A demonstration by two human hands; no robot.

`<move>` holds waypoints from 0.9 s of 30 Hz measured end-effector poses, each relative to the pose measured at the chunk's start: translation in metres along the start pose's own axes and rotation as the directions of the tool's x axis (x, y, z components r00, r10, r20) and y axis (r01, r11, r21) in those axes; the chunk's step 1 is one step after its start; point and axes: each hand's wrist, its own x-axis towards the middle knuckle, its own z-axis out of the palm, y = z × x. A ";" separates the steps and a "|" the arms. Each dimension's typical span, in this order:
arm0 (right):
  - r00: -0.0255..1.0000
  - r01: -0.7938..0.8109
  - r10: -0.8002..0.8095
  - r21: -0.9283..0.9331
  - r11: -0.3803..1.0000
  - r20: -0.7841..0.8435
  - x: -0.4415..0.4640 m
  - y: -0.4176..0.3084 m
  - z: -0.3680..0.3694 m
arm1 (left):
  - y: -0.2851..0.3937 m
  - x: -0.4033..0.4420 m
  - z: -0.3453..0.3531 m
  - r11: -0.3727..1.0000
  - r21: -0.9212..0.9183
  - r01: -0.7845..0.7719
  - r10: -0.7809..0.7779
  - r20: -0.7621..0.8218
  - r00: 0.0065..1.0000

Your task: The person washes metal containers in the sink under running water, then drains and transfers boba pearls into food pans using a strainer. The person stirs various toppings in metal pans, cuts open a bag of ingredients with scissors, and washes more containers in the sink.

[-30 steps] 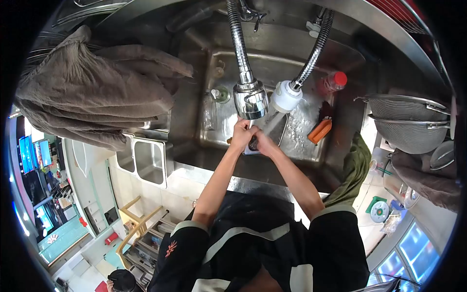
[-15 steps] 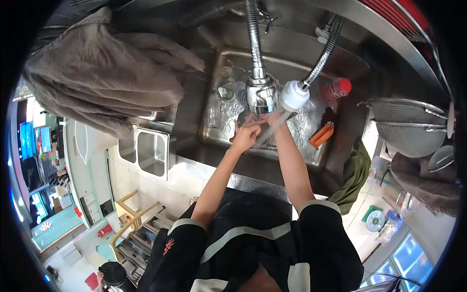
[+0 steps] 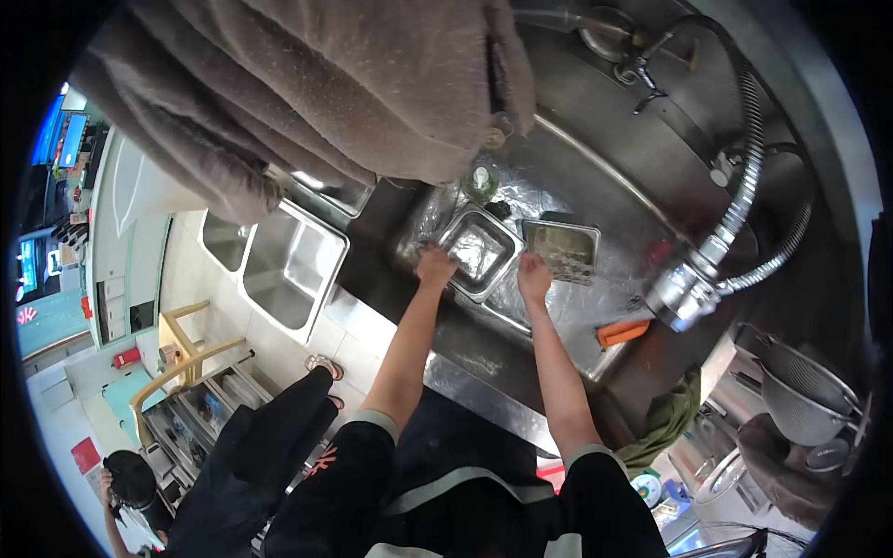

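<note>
A square metal pan is in the sink between my two hands. My left hand is closed on its left rim. My right hand is closed at the pan's right corner, close beside a second metal container; its fingertips are partly hidden. That second container looks wet inside. Behind the pan, near the sink's back left, stands a greenish clear bottle. An orange object lies at the sink's right end; its kind is unclear.
Brown towels hang over the back left. A chrome sprayer on a flexible hose hangs at the right. Green cloth drapes over the sink's right edge. Strainers hang far right. Someone in black trousers stands at my left.
My hands have parted from each other under the running water and now reach to the metal pan. The view has turned left, bringing the towels nearer and the sprayer to the right.
</note>
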 end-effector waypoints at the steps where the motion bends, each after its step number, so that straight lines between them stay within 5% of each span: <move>1: 0.992 0.127 -0.127 -0.012 0.992 -0.019 0.017 -0.007 0.012 | 0.005 0.015 0.006 0.998 0.022 -0.052 0.054 -0.063 0.997; 3: 0.974 0.226 -0.226 0.026 0.974 -0.017 0.049 -0.025 0.035 | 0.003 0.040 0.013 0.987 0.091 -0.135 0.150 -0.184 0.971; 7: 0.981 0.103 -0.095 -0.038 0.994 0.171 0.115 -0.024 0.097 | -0.006 0.101 0.018 0.949 -0.090 -0.302 0.314 0.183 0.932; 8: 0.960 0.012 0.003 -0.050 0.999 0.280 0.126 -0.014 0.108 | -0.008 0.096 0.012 0.893 -0.133 -0.429 0.445 0.123 0.887; 10: 0.913 0.071 -0.002 -0.152 0.986 0.409 0.128 0.000 0.116 | 0.004 0.062 -0.019 0.731 -0.209 -0.649 0.663 -0.008 0.749; 12: 0.890 0.018 0.050 -0.146 0.989 0.453 0.116 0.004 0.111 | 0.012 0.036 -0.028 0.692 -0.055 -0.720 0.704 -0.172 0.689; 13: 0.899 0.127 0.009 -0.281 0.951 0.437 0.111 0.011 0.111 | 0.015 0.023 -0.033 0.665 0.029 -0.746 0.726 -0.257 0.637; 14: 0.904 0.226 -0.033 -0.411 0.883 0.427 0.105 0.018 0.111 | 0.013 0.011 -0.042 0.584 0.107 -0.805 0.805 -0.202 0.557; 16: 0.872 0.085 0.158 -0.461 0.883 0.463 0.096 0.020 0.107 | 0.001 -0.012 -0.055 0.396 0.239 -0.887 0.918 -0.070 0.391; 18: 0.828 0.021 0.234 -0.445 0.895 0.509 0.095 0.043 0.115 | -0.005 -0.020 -0.055 0.299 0.358 -0.885 0.945 -0.238 0.223; 22: 0.942 0.247 -0.136 -0.358 0.900 0.306 0.060 0.106 0.130 | 0.002 -0.024 -0.062 0.151 0.572 -0.806 0.817 -0.532 -0.224; 24: 0.952 0.251 -0.152 -0.390 0.886 0.265 0.046 0.099 0.111 | 0.007 -0.037 -0.080 0.132 0.564 -0.815 0.777 -0.570 -0.269; 26: 0.956 0.144 -0.002 -0.464 0.874 0.292 0.037 0.077 0.087 | 0.012 -0.046 -0.095 0.170 0.533 -0.829 0.728 -0.635 -0.259; 27: 0.976 0.086 0.030 -0.505 0.859 0.217 0.029 0.049 0.060 | 0.016 -0.051 -0.102 0.207 0.377 -0.903 0.640 -0.750 -0.166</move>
